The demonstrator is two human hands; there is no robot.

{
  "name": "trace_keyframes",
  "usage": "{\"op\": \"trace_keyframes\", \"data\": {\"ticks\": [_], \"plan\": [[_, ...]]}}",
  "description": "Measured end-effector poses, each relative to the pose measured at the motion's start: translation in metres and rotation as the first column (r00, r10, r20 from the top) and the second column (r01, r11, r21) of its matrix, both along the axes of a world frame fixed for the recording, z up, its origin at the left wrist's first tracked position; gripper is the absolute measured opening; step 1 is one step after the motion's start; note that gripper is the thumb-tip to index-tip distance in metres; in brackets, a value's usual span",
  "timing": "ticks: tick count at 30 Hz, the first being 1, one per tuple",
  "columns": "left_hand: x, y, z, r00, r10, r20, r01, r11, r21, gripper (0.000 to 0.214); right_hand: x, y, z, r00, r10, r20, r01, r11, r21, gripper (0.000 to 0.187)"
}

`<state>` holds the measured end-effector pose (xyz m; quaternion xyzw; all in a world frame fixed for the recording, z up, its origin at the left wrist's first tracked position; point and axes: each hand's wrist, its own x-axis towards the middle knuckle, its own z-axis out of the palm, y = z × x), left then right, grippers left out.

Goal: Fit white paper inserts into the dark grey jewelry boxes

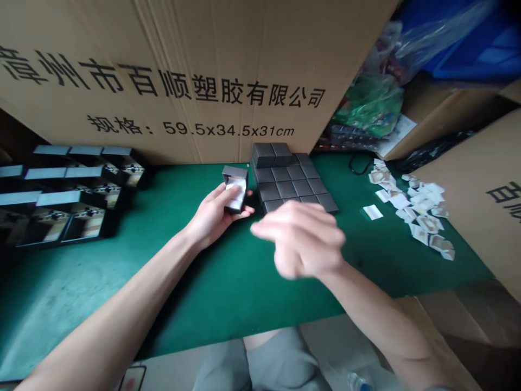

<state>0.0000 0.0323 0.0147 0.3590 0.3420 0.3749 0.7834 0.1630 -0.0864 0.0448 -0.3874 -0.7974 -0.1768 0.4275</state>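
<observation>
My left hand (211, 214) is closed around a small dark jewellery box (235, 172) with its lid open. The thumb presses on the white inside of the box. To the right and nearer the camera is my right hand (303, 239), blurred, its fingers curled together; whatever they hold, if anything, is hidden. Just beyond it, closed dark boxes (287, 182) stand in tight rows, two of them stacked on top at the back. Several open boxes (83, 217) with pale insides and shiny metal parts sit in rows on the left.
Small white and tan card pieces (423, 203) lie scattered on the right of the green tabletop (211, 293). A large printed carton (195, 43) walls off the back. Another carton (484, 179) borders the right side. Plastic bags (372, 103) and a blue bin (476, 54) are behind.
</observation>
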Motion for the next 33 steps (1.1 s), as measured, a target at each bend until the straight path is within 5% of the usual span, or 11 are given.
{"op": "trace_keyframes", "data": {"ticks": [2,5,9,19,25,28,33], "plan": [[0.0,0.0,-0.001,1.0,-0.012,-0.012,0.012,1.0,0.023,0.014,0.017,0.036,-0.012,0.992,-0.009,-0.129,0.035,0.98,0.195,0.032],[0.0,-0.001,0.001,0.999,-0.025,-0.048,0.027,0.999,0.034,0.021,0.043,0.059,-0.032,0.984,-0.157,-0.087,0.171,0.965,0.197,0.036],[0.002,-0.003,0.004,0.995,-0.042,-0.095,0.044,0.999,0.024,0.024,0.057,0.055,-0.041,0.964,-0.246,-0.103,0.257,0.959,0.117,0.036],[0.0,0.001,-0.001,0.99,-0.057,-0.126,0.065,0.996,0.064,0.025,0.05,0.05,-0.037,0.966,-0.234,-0.106,0.242,0.968,0.068,0.034],[0.001,0.002,0.004,0.993,-0.05,-0.103,0.055,0.997,0.045,0.023,0.078,0.027,-0.026,0.927,-0.323,-0.193,0.318,0.946,-0.056,0.035],[0.001,0.002,0.005,0.995,-0.038,-0.092,0.041,0.999,0.029,0.021,0.112,0.005,-0.033,0.842,-0.517,-0.157,0.499,0.855,-0.14,0.034],[0.001,0.003,0.005,0.995,-0.057,-0.085,0.06,0.998,0.025,0.019,0.187,-0.042,-0.055,0.491,-0.868,-0.076,0.839,0.495,-0.227,0.036]]}}
